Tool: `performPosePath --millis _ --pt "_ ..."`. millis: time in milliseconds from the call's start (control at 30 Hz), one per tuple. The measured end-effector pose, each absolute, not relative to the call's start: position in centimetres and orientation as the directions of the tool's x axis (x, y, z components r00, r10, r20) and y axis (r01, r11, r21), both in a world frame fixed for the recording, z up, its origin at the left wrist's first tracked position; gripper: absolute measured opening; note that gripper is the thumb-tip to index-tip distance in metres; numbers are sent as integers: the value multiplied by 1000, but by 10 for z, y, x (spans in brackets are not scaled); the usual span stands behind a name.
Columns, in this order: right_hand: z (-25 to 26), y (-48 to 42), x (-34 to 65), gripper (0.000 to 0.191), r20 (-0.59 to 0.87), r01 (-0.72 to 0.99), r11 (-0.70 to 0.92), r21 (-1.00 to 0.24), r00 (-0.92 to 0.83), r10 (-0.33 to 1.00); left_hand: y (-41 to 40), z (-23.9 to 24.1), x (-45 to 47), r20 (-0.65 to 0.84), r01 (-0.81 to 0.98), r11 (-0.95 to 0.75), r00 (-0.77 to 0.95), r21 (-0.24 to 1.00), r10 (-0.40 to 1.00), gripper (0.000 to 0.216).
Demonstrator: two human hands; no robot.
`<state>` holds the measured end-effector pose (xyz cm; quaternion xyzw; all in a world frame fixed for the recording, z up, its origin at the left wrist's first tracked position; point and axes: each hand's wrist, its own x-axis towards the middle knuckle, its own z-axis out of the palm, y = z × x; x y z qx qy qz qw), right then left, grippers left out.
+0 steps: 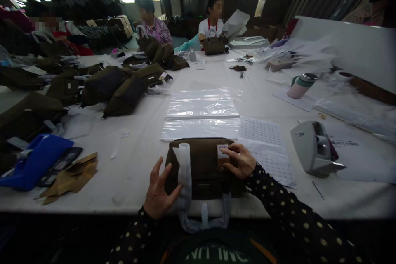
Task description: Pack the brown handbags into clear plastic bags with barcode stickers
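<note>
A dark olive handbag (201, 169) lies in front of me at the table's near edge. Its handle (190, 225), wrapped in pale plastic, hangs over that edge. A rolled strip of white padding (185, 165) runs across the bag's left part. My left hand (161, 192) is open beside this padding, fingers spread, at the bag's left side. On the bag's upper right lies a brown card tag (222, 163) with a white printed label (222, 150). My right hand (239, 161) rests fingertips on the label and tag, with thumb and index finger apart.
Clear plastic bags (201, 111) lie beyond the handbag, with sticker sheets (262, 140) at their right. A grey label dispenser (312, 148) and pink cup (301, 86) stand right. Left are a blue tape dispenser (46, 156), brown cards (72, 175) and several olive bags (105, 84). Co-workers (213, 24) sit opposite.
</note>
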<state>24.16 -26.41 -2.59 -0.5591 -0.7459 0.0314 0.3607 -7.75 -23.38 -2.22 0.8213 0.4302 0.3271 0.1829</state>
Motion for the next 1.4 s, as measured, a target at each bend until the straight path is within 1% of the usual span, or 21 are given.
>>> performPosePath --millis 67,100,167,233,367,433,467,567,633,700,733,800,833,867,900,967,1033,1133,1233,1300,1400 --pt "-17 -256 251 30 456 807 462 -367 -277 846 -227 -10 -73 390 562 -706 590 431 707 61" --pt "-12 -253 257 30 437 802 498 -329 -338 833 -224 -4 -71 344 533 -750 671 391 657 58" --pt "-5 -245 268 40 387 785 566 -250 -455 802 -218 3 -67 238 490 -782 766 385 597 55" --pt "0 -237 277 45 321 738 648 -188 -577 751 -213 4 -64 197 481 -772 781 415 592 54" --pt "13 -224 282 29 342 628 755 -189 -678 650 -211 0 -63 214 480 -760 766 438 607 53" --pt "26 -223 277 28 333 611 754 -241 -678 655 -211 -1 -64 210 476 -761 770 440 603 54" --pt "33 -225 274 26 303 616 730 -295 -664 683 -212 -2 -65 205 475 -761 772 442 601 54" --pt "53 -233 266 27 145 618 553 -558 -584 799 -212 0 -66 191 480 -756 774 446 604 53" --pt "59 -241 266 26 -25 604 336 -723 -510 860 -212 1 -66 187 486 -752 771 445 608 52" --pt "59 -249 271 23 -230 567 64 -821 -431 872 -213 2 -66 182 495 -748 767 442 616 52" --pt "58 -253 274 25 -329 527 -78 -846 -402 855 -213 2 -67 179 499 -746 765 441 618 51" --pt "55 -259 279 49 -464 413 -303 -859 -378 801 -215 2 -66 174 507 -740 761 441 625 48" --pt "55 -260 280 60 -506 370 -376 -849 -370 779 -216 1 -66 176 513 -736 755 441 632 47" --pt "55 -260 280 63 -543 368 -423 -828 -340 768 -217 -1 -65 184 522 -731 744 439 642 45" --pt "56 -257 278 58 -568 411 -437 -800 -284 772 -219 -2 -63 201 535 -725 727 434 657 43" --pt "59 -249 271 42 -527 577 -364 -731 -138 838 -222 -4 -57 250 564 -709 679 423 690 38" --pt "58 -238 262 35 -363 746 -215 -630 -38 931 -224 -5 -50 302 583 -695 633 421 713 32" --pt "45 -223 250 25 -10 888 51 -457 -63 998 -223 -2 -37 359 595 -681 580 427 731 31" --pt "20 -214 243 20 266 936 180 -301 -99 959 -215 2 -25 370 637 -672 562 378 740 43" --pt "3 -211 238 23 360 945 210 -250 -110 926 -204 2 -17 339 681 -656 563 326 753 48" --pt "-15 -206 223 38 350 957 232 -171 -162 923 -182 0 -6 264 736 -605 545 303 796 49"
